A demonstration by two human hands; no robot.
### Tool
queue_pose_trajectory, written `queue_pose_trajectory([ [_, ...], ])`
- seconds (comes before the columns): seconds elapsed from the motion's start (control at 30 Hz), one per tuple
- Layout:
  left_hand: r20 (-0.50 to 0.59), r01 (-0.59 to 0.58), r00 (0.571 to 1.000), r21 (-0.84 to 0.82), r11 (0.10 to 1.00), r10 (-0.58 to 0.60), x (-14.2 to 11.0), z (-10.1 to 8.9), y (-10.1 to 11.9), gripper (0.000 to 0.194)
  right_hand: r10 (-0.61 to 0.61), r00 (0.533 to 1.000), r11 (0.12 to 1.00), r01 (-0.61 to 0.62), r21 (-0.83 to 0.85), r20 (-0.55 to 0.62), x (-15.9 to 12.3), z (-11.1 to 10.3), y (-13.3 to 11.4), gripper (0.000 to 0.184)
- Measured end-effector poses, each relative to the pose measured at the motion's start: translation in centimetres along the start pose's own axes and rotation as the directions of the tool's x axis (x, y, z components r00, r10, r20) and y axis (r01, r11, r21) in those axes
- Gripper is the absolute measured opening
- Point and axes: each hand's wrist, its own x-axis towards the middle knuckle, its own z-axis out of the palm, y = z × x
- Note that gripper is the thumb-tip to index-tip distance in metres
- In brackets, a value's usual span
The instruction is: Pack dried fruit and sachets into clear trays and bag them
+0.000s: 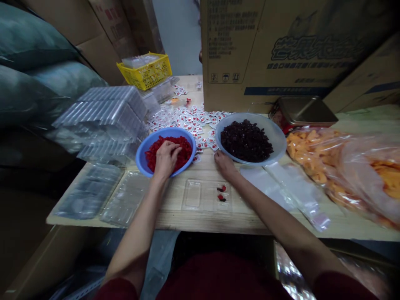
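My left hand (pixel 166 157) is over a blue bowl (pixel 142 160) of small red pieces (pixel 184 155). Its fingers are bent together in a pinch among the pieces, and what they hold is hidden. Beside the left rim of a pale bowl (pixel 278 152) of small dark pieces (pixel 245 141), my right hand (pixel 224 164) has its fingers curled together at the edge of scattered small printed packets (pixel 195 121). Anything in those fingers is too small to make out. Between my forearms lies a clear plastic tray (pixel 193 195), with two red-and-dark pieces (pixel 221 198) in its right compartment.
Stacked clear trays (pixel 106 112) and a yellow basket (pixel 150 71) stand left. Flat trays (pixel 89 189) lie at the front left. Clear bags (pixel 290 187), bagged orange pieces (pixel 318 154) and a tin (pixel 301 110) are right. A large carton (pixel 265 54) stands behind.
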Motion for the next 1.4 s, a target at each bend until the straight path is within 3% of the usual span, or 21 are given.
queue_pose_trajectory([
  [0.07,-0.053,-0.084,0.996,-0.225,0.971,0.074,-2.7,0.0,3.1,0.026,-0.036,0.999,0.999,0.036,0.031,-0.002,-0.9,-0.3,0.7,0.029],
  [0.17,0.168,-0.117,0.964,-0.432,0.894,0.208,-8.0,1.8,7.4,0.02,-0.058,0.997,0.993,0.063,0.096,-0.057,-3.2,-0.5,1.7,0.027],
  [0.27,0.337,-0.113,0.896,-0.454,0.884,0.288,-12.6,4.9,9.4,0.02,-0.042,0.988,0.984,0.067,0.167,-0.147,-5.9,-0.6,2.4,0.029],
  [0.37,0.409,-0.146,0.859,-0.376,0.915,0.306,-15.0,7.3,9.5,0.021,0.047,0.95,0.914,0.083,0.397,-0.307,-8.8,-0.9,3.0,0.025],
  [0.47,0.429,-0.149,0.856,-0.328,0.933,0.288,-15.4,7.7,9.1,0.017,0.247,0.902,0.727,0.07,0.683,-0.355,-11.4,-1.5,3.2,0.018],
  [0.6,0.368,-0.051,0.904,-0.411,0.91,0.217,-14.5,6.1,9.3,0.017,0.431,0.876,0.471,-0.011,0.882,-0.219,-13.9,-2.6,2.4,0.02],
  [0.67,0.321,0.09,0.943,-0.509,0.856,0.091,-14.0,5.5,9.6,0.027,0.453,0.88,0.305,-0.004,0.952,-0.141,-14.5,-2.9,1.2,0.023],
  [0.73,0.308,0.218,0.951,-0.614,0.759,-0.024,-13.4,5.3,9.8,0.039,0.431,0.9,0.16,-0.004,0.987,-0.066,-14.5,-2.8,-0.4,0.026],
  [0.8,0.324,0.277,0.944,-0.667,0.692,-0.065,-12.9,5.3,9.4,0.038,0.392,0.92,0.07,-0.028,0.997,-0.002,-14.1,-2.5,-2.0,0.027],
  [0.87,0.319,0.292,0.943,-0.652,0.7,-0.096,-12.4,5.2,8.5,0.025,0.377,0.926,0.035,-0.053,0.998,0.036,-13.6,-2.2,-3.1,0.026],
  [0.93,0.27,0.288,0.951,-0.588,0.756,-0.151,-11.8,4.9,7.2,0.019,0.394,0.919,0.073,-0.063,0.995,0.03,-13.3,-1.9,-3.7,0.025],
  [1.0,0.218,0.251,0.962,-0.483,0.839,-0.163,-11.2,4.5,5.9,0.016,0.378,0.925,0.211,-0.053,0.976,-0.032,-13.5,-1.5,-3.9,0.021],
  [1.1,0.21,0.179,0.971,-0.337,0.925,-0.111,-10.2,4.4,4.8,0.016,0.232,0.967,0.47,-0.015,0.883,-0.107,-14.3,-0.9,-4.2,0.014],
  [1.23,0.266,0.149,0.96,-0.219,0.964,-0.088,-9.4,5.1,4.5,0.017,0.134,0.987,0.654,-0.018,0.757,-0.092,-15.5,0.0,-4.6,0.011],
  [1.33,0.341,-0.028,0.937,-0.146,0.989,0.077,-8.8,5.4,4.7,0.025,-0.002,0.997,0.728,0.055,0.684,-0.077,-16.2,0.1,-4.4,0.015],
  [1.4,0.427,-0.205,0.875,-0.1,0.974,0.228,-8.3,5.4,5.1,0.027,-0.128,0.989,0.75,0.146,0.646,-0.075,-16.3,-0.1,-4.1,0.024],
])
